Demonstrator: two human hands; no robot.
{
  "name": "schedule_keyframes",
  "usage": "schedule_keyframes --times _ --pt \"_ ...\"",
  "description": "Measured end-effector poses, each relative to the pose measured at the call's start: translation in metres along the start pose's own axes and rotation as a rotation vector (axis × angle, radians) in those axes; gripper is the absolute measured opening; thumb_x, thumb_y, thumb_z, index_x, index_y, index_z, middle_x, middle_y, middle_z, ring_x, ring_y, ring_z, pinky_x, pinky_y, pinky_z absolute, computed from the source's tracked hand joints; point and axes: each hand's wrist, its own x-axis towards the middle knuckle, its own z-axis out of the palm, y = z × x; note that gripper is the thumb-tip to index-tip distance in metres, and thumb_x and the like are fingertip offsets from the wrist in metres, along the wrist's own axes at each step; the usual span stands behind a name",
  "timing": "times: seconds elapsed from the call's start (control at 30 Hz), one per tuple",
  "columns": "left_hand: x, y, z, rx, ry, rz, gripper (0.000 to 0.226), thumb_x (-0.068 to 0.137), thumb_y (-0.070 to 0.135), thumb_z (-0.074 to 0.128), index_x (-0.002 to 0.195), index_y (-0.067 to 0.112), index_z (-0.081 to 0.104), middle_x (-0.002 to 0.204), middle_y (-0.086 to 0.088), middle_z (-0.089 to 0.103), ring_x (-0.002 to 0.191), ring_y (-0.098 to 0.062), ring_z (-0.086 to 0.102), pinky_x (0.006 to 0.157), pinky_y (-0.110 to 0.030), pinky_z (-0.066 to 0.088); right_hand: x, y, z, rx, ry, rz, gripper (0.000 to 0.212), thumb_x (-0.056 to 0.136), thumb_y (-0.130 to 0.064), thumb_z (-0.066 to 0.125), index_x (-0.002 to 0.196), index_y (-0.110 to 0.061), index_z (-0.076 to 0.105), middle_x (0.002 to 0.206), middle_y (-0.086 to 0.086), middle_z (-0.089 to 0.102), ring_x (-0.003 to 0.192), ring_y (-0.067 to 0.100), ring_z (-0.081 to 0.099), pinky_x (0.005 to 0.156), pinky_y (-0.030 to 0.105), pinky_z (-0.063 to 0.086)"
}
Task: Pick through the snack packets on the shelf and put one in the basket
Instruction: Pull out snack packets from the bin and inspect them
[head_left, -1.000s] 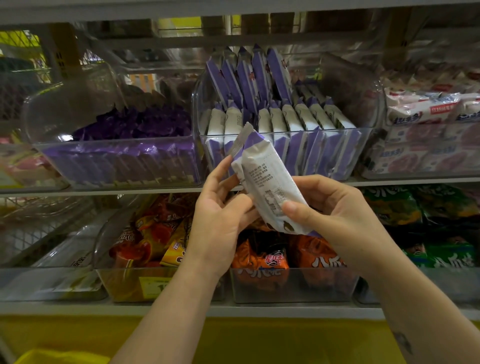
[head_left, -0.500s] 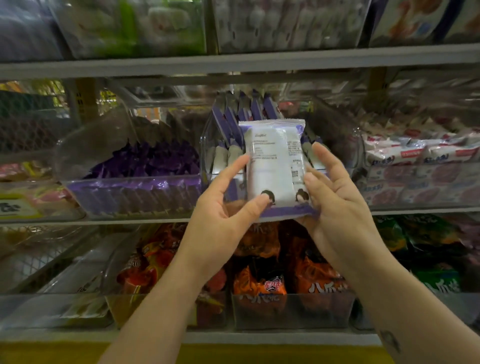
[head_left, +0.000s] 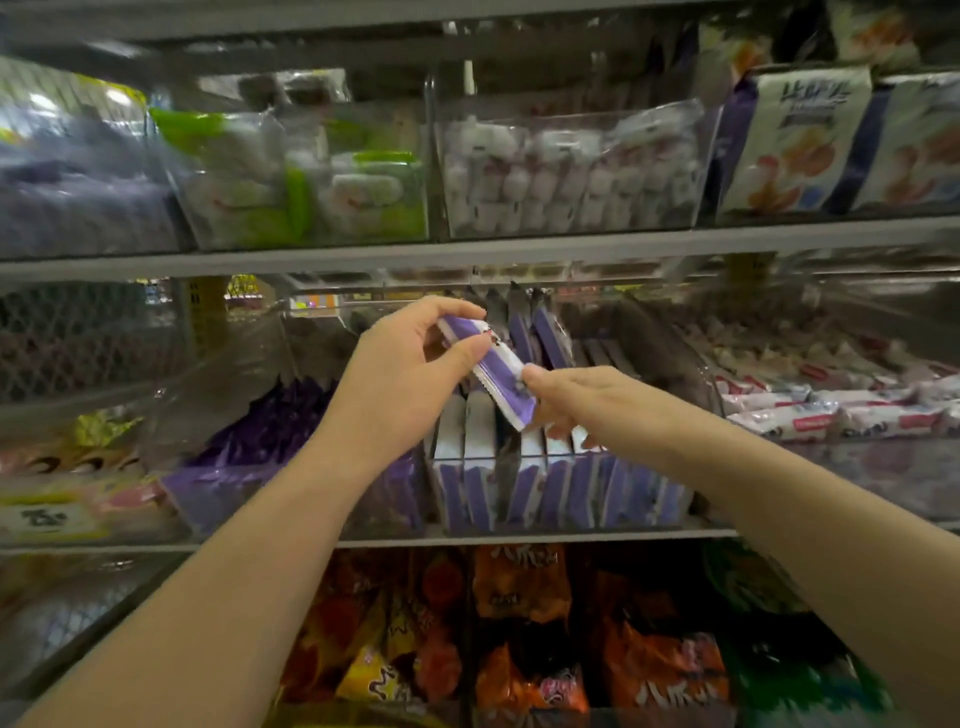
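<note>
Above the clear bin (head_left: 665, 358) on the middle shelf (head_left: 597, 535), you hold one purple-and-white snack packet (head_left: 496, 366) between both hands. Its long axis slants from upper left down to lower right, with the lower end pointing at the row of like packets (head_left: 524, 483) standing in the bin. Your left hand (head_left: 410, 364) grips the upper end, thumb and fingers (head_left: 470, 353) curled round it. Your right hand (head_left: 587, 395) pinches the lower end at its fingertips. The packet's middle shows bare between them.
</note>
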Motion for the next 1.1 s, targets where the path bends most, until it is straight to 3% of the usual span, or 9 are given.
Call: schedule_keyframes --times 0.1,0.37,0.6,0.73,0.83,0.9,0.97,1.03,1.1 --pt "0.018 -0.006 0.003 0.045 -0.051 0.001 0.014 0.090 0.014 0.067 0.099 0.025 0.065 0.094 -0.007 0.073 0.088 -0.023 0.071 0.086 -0.045 0.056 0.010 -0.002 -0.002 -0.065 -0.057 0.031 0.040 0.096 -0.060 0.029 0.098 -0.038 0.062 0.099 -0.015 0.072 0.081 -0.008 0.060 0.068 0.015 0.039" --pt "0.043 -0.020 0.010 0.088 -0.112 0.011 0.013 0.092 0.019 0.066 0.098 0.030 0.062 0.094 -0.004 0.073 0.087 -0.020 0.070 0.085 -0.045 0.056 0.031 0.003 -0.010 -0.177 0.021 0.058 0.063 0.097 -0.059 0.030 0.103 -0.014 0.073 0.102 0.005 0.074 0.100 0.022 0.065 0.094 0.035 0.046" --pt "0.050 -0.013 -0.001 -0.012 -0.120 0.125 0.023 0.092 0.011 0.064 0.096 0.034 0.061 0.093 0.009 0.074 0.088 0.000 0.069 0.083 -0.014 0.050 0.032 -0.003 0.002 -0.247 0.096 -0.066 0.072 0.093 -0.065 0.029 0.102 -0.006 0.070 0.101 0.010 0.073 0.097 0.025 0.066 0.098 0.047 0.045" --pt "0.045 -0.022 0.009 0.106 -0.161 0.110 0.019 0.091 0.013 0.066 0.098 0.030 0.062 0.094 0.006 0.073 0.089 -0.005 0.068 0.084 -0.022 0.053 0.035 0.006 0.004 -0.417 0.069 -0.048 0.073 0.093 -0.066 0.029 0.101 -0.007 0.072 0.081 0.003 0.072 0.076 0.017 0.063 0.091 0.041 0.043" --pt "0.031 -0.033 0.026 0.245 -0.188 0.181 0.014 0.090 0.017 0.067 0.101 0.025 0.066 0.079 0.013 0.066 0.074 0.003 0.063 0.069 -0.012 0.049 0.033 0.017 -0.008 -0.439 0.055 -0.053 0.067 0.094 -0.061 0.036 0.105 -0.005 0.071 0.095 0.007 0.075 0.086 0.018 0.068 0.093 0.041 0.048" --pt "0.025 -0.039 0.035 0.288 -0.214 0.237 0.012 0.092 0.015 0.066 0.103 0.019 0.068 0.079 0.014 0.065 0.075 0.003 0.062 0.068 -0.012 0.048 0.030 0.021 -0.015 -0.477 -0.020 -0.113 0.045 0.096 -0.048 0.048 0.105 -0.012 0.074 0.088 0.003 0.075 0.077 0.013 0.067 0.081 0.033 0.054" --pt "0.024 -0.045 0.037 0.353 -0.204 0.304 0.012 0.092 0.015 0.066 0.103 0.016 0.069 0.085 0.009 0.068 0.078 0.001 0.061 0.074 -0.015 0.048 0.028 0.024 -0.018 -0.538 -0.132 -0.204 0.024 0.095 -0.033 0.058 0.106 -0.021 0.074 0.096 -0.005 0.075 0.079 -0.001 0.065 0.082 0.019 0.052" --pt "0.026 -0.049 0.036 0.419 -0.190 0.360 0.012 0.091 0.017 0.066 0.103 0.017 0.070 0.087 0.007 0.068 0.077 0.000 0.058 0.074 -0.016 0.048 0.030 0.027 -0.016 -0.596 -0.204 -0.281 0.021 0.094 -0.025 0.061 0.111 -0.023 0.073 0.101 -0.014 0.072 0.076 -0.017 0.056 0.078 0.003 0.042" --pt "0.028 -0.052 0.036 0.465 -0.185 0.388 0.013 0.091 0.018 0.067 0.103 0.016 0.071 0.089 0.004 0.069 0.080 -0.006 0.061 0.074 -0.020 0.050 0.036 0.029 -0.014 -0.606 -0.242 -0.305 0.021 0.094 -0.024 0.061 0.112 -0.022 0.073 0.097 -0.018 0.070 0.073 -0.022 0.053 0.073 -0.001 0.040"
